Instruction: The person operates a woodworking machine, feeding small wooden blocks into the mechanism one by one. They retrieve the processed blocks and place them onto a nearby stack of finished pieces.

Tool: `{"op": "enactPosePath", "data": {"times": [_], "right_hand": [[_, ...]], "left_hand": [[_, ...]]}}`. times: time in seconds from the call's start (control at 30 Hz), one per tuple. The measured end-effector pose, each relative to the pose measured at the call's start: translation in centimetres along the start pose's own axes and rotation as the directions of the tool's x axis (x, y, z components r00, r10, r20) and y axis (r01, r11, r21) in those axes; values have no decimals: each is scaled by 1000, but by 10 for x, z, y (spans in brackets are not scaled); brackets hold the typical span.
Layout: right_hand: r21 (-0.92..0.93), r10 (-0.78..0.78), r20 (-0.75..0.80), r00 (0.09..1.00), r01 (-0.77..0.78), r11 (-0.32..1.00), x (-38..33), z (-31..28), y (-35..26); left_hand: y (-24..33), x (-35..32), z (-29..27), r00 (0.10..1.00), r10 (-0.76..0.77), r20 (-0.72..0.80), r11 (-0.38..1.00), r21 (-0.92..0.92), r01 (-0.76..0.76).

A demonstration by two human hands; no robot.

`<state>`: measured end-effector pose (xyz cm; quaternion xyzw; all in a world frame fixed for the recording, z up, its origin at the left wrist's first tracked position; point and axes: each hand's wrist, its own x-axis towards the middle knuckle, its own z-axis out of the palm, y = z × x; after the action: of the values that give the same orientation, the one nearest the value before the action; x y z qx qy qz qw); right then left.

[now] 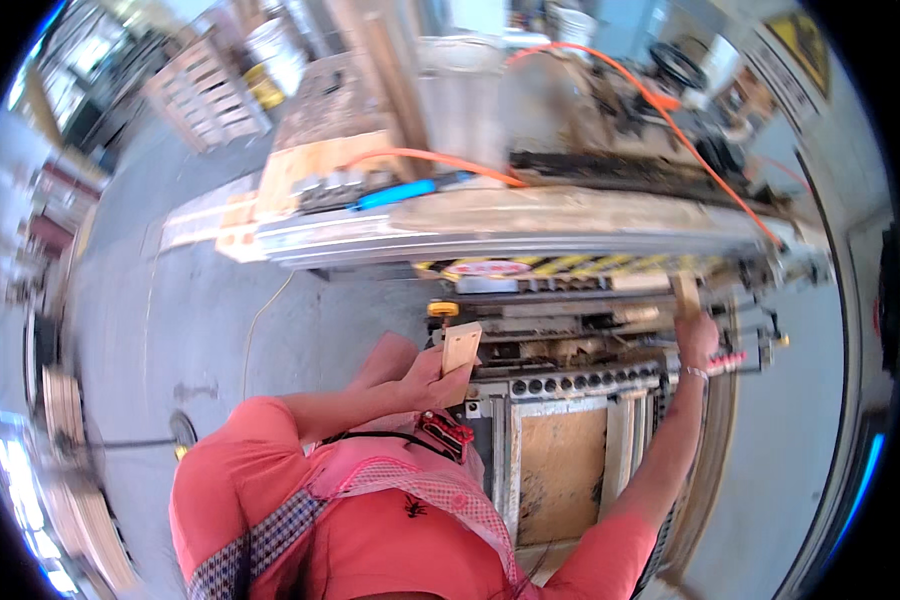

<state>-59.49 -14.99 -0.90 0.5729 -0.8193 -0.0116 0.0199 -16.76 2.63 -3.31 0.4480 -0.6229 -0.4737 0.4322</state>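
Left hand [433, 381] is clamped on a wooden block [461, 346] near the machine [570, 383]; dark dots suggest its holes are done. Right hand [698, 338] grips a second piece [686, 293] under the striped beam [570, 266], its progress too blurred to tell.

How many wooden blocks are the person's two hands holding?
2: one wooden block in the left hand, a second wooden block in the right hand. Others may be hidden.
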Motion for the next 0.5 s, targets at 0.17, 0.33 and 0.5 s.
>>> {"op": "enactPosePath", "data": {"times": [0.17,0.33,0.5], "right_hand": [[-31,5,-40,999,-7,1000,-1,1,-1],[-53,-15,-12,1000,14,999,1,8,-2],[-126,-89,-174,981,67,990,-5,21,9]], "left_hand": [[42,-29,-57,870,-419,-259,905,-194,379],[-20,-69,-152,635,-365,-681,917,-145,372],[-37,-62,-289,405,-198,-892,861,39,508]]}}
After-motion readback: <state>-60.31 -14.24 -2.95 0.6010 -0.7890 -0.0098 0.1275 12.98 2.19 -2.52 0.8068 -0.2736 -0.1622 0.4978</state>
